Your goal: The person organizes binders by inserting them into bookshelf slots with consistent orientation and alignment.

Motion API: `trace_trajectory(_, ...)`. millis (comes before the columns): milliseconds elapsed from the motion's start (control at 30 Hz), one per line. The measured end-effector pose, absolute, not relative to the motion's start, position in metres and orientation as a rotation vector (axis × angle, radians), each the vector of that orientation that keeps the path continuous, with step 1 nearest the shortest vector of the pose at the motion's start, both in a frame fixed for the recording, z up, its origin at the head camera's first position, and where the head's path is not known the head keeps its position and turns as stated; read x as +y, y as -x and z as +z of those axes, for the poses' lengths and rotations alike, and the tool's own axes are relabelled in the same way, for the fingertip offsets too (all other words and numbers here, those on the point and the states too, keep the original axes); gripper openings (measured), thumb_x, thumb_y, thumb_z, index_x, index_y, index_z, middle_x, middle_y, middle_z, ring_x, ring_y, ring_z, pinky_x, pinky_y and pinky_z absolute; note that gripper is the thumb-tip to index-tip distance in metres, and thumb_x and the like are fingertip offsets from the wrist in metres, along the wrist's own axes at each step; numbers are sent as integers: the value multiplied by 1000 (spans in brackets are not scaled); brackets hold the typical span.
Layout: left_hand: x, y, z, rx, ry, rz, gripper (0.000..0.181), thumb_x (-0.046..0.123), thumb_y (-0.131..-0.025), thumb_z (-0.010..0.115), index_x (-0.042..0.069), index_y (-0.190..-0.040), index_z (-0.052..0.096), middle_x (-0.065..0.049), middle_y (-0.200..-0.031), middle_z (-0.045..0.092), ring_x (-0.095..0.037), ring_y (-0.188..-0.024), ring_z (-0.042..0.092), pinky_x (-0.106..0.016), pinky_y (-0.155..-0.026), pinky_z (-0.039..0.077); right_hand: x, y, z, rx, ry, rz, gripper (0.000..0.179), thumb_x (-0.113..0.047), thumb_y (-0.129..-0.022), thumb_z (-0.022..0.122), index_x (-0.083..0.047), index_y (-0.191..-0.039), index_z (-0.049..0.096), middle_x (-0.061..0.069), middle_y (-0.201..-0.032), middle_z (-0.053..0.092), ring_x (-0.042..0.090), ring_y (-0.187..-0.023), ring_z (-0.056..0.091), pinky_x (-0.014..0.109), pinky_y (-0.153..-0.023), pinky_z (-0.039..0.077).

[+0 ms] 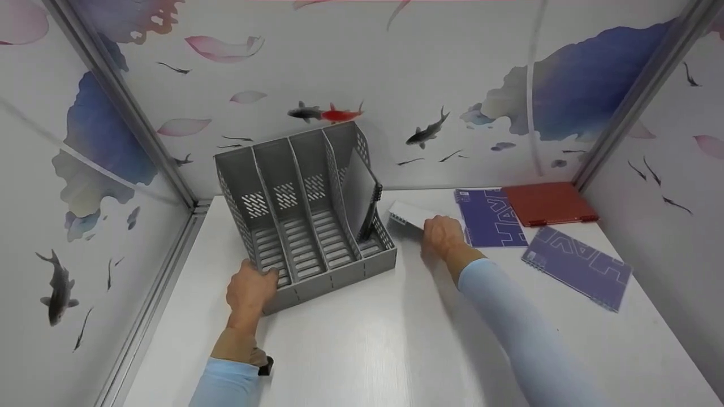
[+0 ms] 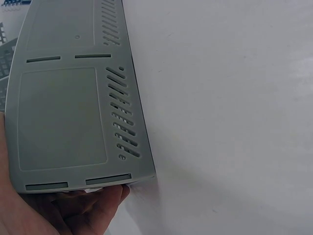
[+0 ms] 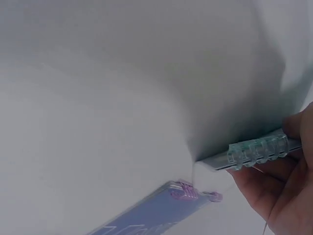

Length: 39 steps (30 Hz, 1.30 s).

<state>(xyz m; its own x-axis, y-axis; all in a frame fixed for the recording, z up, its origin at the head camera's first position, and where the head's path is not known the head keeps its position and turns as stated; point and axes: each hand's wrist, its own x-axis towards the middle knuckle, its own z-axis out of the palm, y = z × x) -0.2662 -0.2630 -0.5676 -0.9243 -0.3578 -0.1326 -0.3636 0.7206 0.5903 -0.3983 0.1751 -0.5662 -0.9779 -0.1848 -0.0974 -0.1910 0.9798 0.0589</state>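
Note:
A grey file organizer (image 1: 334, 277) with several slots stands on the table, a dark-ringed notebook (image 1: 358, 195) upright in its rightmost slot. My left hand (image 1: 251, 288) grips its front left corner; in the left wrist view the fingers (image 2: 105, 208) curl round the end of the organizer (image 2: 63, 122). Right of the organizer, my right hand (image 1: 444, 234) holds a pale spiral notebook (image 1: 416, 212) tilted above the table. Its clear greenish rings (image 3: 257, 151) show beside the fingers of the right hand (image 3: 288, 181) in the right wrist view.
On the right side of the table lie a purple notebook (image 1: 489, 217), a red-brown notebook (image 1: 548, 203) and another purple notebook (image 1: 580, 265) nearer the front. Walls printed with fish and petals (image 1: 396, 73) enclose the white table (image 1: 350, 350).

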Motion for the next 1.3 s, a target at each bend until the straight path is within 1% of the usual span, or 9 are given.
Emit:
trace_trajectory(233, -263, 267, -566, 2883, 622, 1003, 74, 42, -105, 61, -10, -156, 49, -35, -139, 72, -54, -125, 73, -62, -96, 59, 171, 395, -540, 2941, 340, 238, 26, -15, -98, 62, 2, -111, 78, 17, -101, 80, 29, -87, 71, 52, -88, 68)
trace_trajectory(333, -262, 267, -565, 2885, 613, 1010, 77, 41, -105, 62, -11, -159, 46, -36, -139, 72, -54, -123, 74, -61, -93, 60, 171, 395, -533, 2936, 349, 232, 24, -13, -99, 60, 1, -107, 77, 15, -98, 79, 27, -86, 70, 53, -86, 68)
trace_trajectory(500, -263, 265, -565, 2905, 586, 1005, 80, 41, -104, 62, -14, -160, 44, -38, -135, 73, -54, -117, 77, -59, -87, 62, 176, 393, -530, 2932, 436, 207, 22, -11, -99, 58, -1, -105, 77, 16, -100, 81, 33, -94, 78, 55, -87, 68)
trace_trajectory(700, -264, 266, -567, 2906, 590, 1007, 77, 41, -105, 62, -13, -157, 47, -37, -135, 73, -54, -119, 76, -60, -89, 61, 184, 394, -532, 2892, 564, 224, 27, -10, -104, 57, 3, -118, 75, 21, -109, 78, 38, -101, 77, 55, -98, 64)
trace_trajectory(833, -263, 267, -568, 2897, 598, 1005, 74, 43, -105, 62, -11, -154, 50, -36, -137, 73, -54, -122, 75, -61, -92, 60, 193, 401, -533, 2903, 614, 269, 24, -7, -104, 57, 4, -117, 74, 22, -106, 78, 39, -98, 77, 56, -95, 66)
trace_trajectory(933, -264, 266, -569, 2891, 601, 1004, 74, 43, -105, 61, -10, -154, 50, -35, -138, 72, -54, -124, 74, -61, -94, 60, 198, 405, -534, 2935, 633, 266, 21, -5, -103, 58, 4, -112, 75, 22, -103, 78, 41, -96, 78, 58, -92, 66)
trace_trajectory(1033, -264, 266, -569, 2885, 605, 1005, 75, 43, -105, 61, -11, -157, 48, -36, -141, 71, -55, -126, 72, -62, -96, 59, 202, 405, -533, 2957, 630, 234, 23, -5, -104, 57, 5, -113, 75, 23, -104, 78, 42, -98, 78, 59, -93, 66)
trace_trajectory(1133, -264, 265, -568, 2881, 606, 1008, 76, 43, -106, 61, -11, -158, 47, -36, -142, 70, -55, -128, 72, -62, -98, 58, 204, 403, -531, 2977, 616, 189, 24, -7, -106, 55, 5, -113, 75, 23, -104, 78, 40, -95, 77, 58, -92, 66)
trace_trajectory(1300, -263, 265, -566, 2888, 599, 1004, 75, 43, -106, 61, -11, -156, 48, -36, -140, 71, -54, -125, 73, -61, -95, 59, 205, 399, -525, 3017, 517, -23, 28, -13, -109, 53, 4, -113, 76, 21, -102, 76, 35, -87, 70, 58, -91, 64)
